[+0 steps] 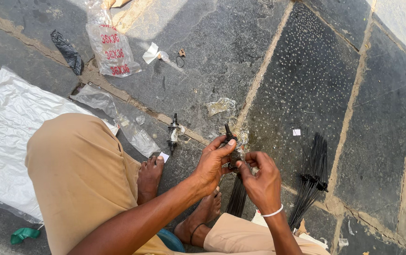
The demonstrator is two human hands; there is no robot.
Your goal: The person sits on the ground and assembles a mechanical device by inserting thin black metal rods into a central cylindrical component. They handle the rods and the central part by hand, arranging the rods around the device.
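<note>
I see my left hand [212, 163] and right hand [261, 182] both gripping a black wheel hub [233, 150], thin spokes [237, 196] hanging beneath. A second hub [172, 134] stands upright on the stone floor [302, 71]; a spoke bundle [311, 182] lies to the right.

A clear plastic bag [111, 49] with red print lies on the stone floor [307, 85] at the far left. Nearer, a crumpled clear bag [118, 118] lies beside a large white plastic sheet [9, 137].

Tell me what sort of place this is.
Probably an outdoor, ground-level bicycle wheel repair spot: rough stone paving serves as the work surface, bundles of black spokes lie on it, and a spare wheel hub stands nearby.
</note>
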